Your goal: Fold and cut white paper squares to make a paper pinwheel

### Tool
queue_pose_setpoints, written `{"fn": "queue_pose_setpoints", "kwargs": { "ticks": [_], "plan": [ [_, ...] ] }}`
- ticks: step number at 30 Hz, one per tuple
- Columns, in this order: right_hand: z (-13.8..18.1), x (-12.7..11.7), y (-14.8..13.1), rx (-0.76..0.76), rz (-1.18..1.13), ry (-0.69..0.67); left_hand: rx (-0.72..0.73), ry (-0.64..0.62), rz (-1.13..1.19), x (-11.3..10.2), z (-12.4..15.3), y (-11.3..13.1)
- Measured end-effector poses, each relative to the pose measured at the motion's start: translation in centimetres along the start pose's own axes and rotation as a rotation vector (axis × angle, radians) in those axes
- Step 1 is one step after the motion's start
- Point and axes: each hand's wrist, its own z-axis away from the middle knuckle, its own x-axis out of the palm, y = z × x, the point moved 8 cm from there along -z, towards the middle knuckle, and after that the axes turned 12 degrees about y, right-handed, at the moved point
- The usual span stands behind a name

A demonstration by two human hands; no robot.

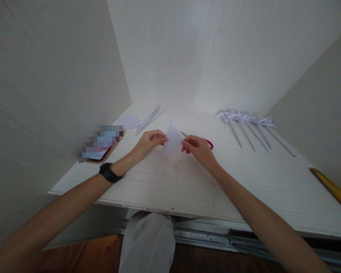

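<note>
Between my two hands is a small white sheet of paper [172,139], turned so that one corner points up. My left hand [152,141] pinches its left edge between thumb and fingers. At the right edge, my right hand [196,146] grips the paper with its fingertips. Scissors with a red handle [209,144] lie on the table partly behind my right hand, their metal tip showing to its left. Below the paper, a few thin pale scraps [176,165] rest on the tabletop.
Several rolled paper sticks with folded paper tops [246,118] lie at the back right. Thin paper rolls [149,120] and flat paper sheets [129,122] are at the back left, near a blurred phone-like object [102,146]. Walls enclose the white table [244,182]. A yellow object [331,189] sits at right.
</note>
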Motion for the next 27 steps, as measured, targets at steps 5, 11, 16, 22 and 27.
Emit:
{"fn": "queue_pose_setpoints", "kwargs": {
  "ticks": [5, 11, 16, 22, 27],
  "plan": [
    [-0.14, 0.18, 0.11, -0.009, -0.01, 0.021, 0.032, 0.001, -0.042, -0.23, -0.04, -0.03],
    [-0.15, 0.44, 0.23, -0.011, -0.002, 0.03, 0.028, 0.012, -0.055, -0.68, -0.08, -0.45],
    [-0.19, 0.32, 0.52, -0.02, 0.012, 0.048, 0.029, 0.026, -0.053, -0.81, 0.03, -0.2],
    [-0.26, 0.12, 0.36, -0.043, 0.035, 0.073, 0.025, 0.032, -0.062, -0.82, 0.01, -0.43],
    [-0.11, -0.04, -0.24, -0.078, 0.094, 0.098, 0.024, 0.039, -0.064, -0.9, -0.16, -0.68]
  ]
}}
